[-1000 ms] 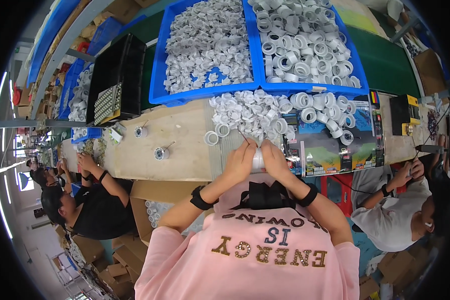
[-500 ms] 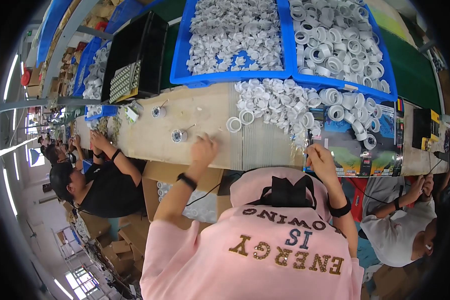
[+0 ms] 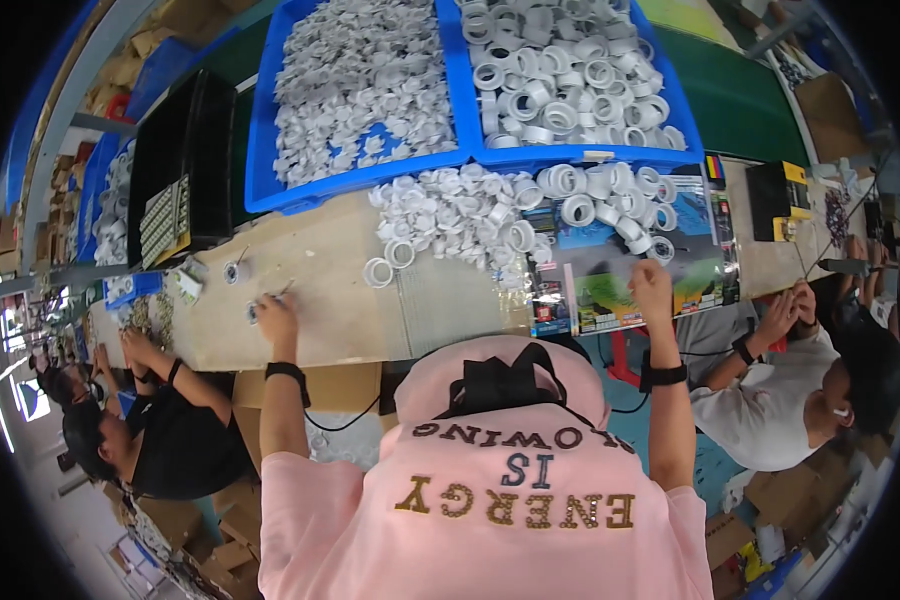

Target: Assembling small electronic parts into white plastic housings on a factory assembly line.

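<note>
My left hand (image 3: 278, 325) is over the worktop at the left, its fingers closed round a small round part (image 3: 252, 313) with a thin wire or stick. A similar round part (image 3: 232, 272) stands just beyond it. My right hand (image 3: 652, 290) is raised over a printed sheet (image 3: 600, 290), fingers curled together. Its fingertips are right below a white plastic ring (image 3: 660, 249) at the near edge of a loose pile of rings (image 3: 578, 210); whether they touch it, or hold anything, is hidden. Left of those rings lies a heap of small white plastic pieces (image 3: 450, 205).
Two blue bins (image 3: 370, 178) at the back hold white pieces and rings. A black crate (image 3: 185, 150) stands at the back left. Under the worktop edge is an open carton (image 3: 355, 385). Co-workers sit on the left (image 3: 190, 440) and right (image 3: 760, 420).
The view has shifted, so the bench appears further left. My left hand has moved left onto the nearer round part. My right hand has reached forward, up to the rings.
</note>
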{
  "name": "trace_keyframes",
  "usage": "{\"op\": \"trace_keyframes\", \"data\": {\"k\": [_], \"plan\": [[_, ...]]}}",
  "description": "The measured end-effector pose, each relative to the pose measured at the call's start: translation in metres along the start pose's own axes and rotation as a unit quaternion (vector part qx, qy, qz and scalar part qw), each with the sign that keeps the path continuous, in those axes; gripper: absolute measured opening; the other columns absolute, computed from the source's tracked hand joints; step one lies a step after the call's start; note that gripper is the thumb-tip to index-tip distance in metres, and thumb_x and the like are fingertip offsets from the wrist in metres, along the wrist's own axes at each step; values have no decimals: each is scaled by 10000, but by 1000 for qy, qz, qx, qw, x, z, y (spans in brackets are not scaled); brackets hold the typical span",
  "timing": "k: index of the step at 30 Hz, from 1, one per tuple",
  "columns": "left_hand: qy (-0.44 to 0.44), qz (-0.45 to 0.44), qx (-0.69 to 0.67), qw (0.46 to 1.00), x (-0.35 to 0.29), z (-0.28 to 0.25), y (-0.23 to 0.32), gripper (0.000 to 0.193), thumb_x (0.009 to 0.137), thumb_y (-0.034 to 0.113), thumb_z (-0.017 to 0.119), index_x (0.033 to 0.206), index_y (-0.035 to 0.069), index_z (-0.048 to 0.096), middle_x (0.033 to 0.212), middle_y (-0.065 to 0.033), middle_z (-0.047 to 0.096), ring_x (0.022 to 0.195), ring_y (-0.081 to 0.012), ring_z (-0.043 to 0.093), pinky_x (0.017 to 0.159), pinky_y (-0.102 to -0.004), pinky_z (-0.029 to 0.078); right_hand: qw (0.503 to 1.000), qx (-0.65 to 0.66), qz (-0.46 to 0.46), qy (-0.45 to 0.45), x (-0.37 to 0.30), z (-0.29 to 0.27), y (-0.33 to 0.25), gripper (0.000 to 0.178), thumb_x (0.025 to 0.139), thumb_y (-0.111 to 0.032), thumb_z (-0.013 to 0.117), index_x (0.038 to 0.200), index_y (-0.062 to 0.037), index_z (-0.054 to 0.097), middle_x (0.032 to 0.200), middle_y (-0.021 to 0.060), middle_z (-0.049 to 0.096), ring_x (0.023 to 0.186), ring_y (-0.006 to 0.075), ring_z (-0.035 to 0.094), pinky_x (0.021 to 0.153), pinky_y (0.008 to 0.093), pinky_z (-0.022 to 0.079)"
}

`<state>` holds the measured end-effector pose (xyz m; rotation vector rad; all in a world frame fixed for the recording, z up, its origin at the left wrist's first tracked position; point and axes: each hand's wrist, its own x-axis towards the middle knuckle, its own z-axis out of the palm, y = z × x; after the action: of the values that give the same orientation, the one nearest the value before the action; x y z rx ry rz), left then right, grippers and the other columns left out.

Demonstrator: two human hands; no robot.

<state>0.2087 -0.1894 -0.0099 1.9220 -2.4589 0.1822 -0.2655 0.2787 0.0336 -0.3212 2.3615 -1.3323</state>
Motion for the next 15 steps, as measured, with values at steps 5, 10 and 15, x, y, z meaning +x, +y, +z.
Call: {"op": "trace_keyframes", "data": {"k": [5, 10, 15], "plan": [[87, -1, 35, 996, 20, -46, 22, 470, 716, 213, 661, 1082, 3, 454, 1129, -233, 457, 992, -418, 492, 841, -438, 418, 936, -313, -25, 157, 33, -39, 17, 432, 713, -254, 683, 1026, 4, 532, 850, 199, 593, 796, 357, 580, 718, 407, 462], [20, 240, -148, 959, -14, -70, 96, 472, 612, -66, 534, 1077, 12, 515, 1143, -215, 495, 1095, -375, 443, 928, -409, 361, 920, -369, -22, 129, 48, -29, 36, 629, 624, -279, 763, 1113, 6, 488, 1046, 245, 536, 967, 410, 517, 827, 436, 433], [-159, 191, -380, 891, -90, -49, 174, 446, 624, 13, 620, 1060, 12, 525, 1045, -185, 528, 1021, -354, 479, 875, -429, 384, 934, -335, 36, 121, 45, -19, 33, 658, 573, -235, 804, 1073, 31, 468, 1011, 227, 552, 948, 389, 532, 811, 419, 432]]}}
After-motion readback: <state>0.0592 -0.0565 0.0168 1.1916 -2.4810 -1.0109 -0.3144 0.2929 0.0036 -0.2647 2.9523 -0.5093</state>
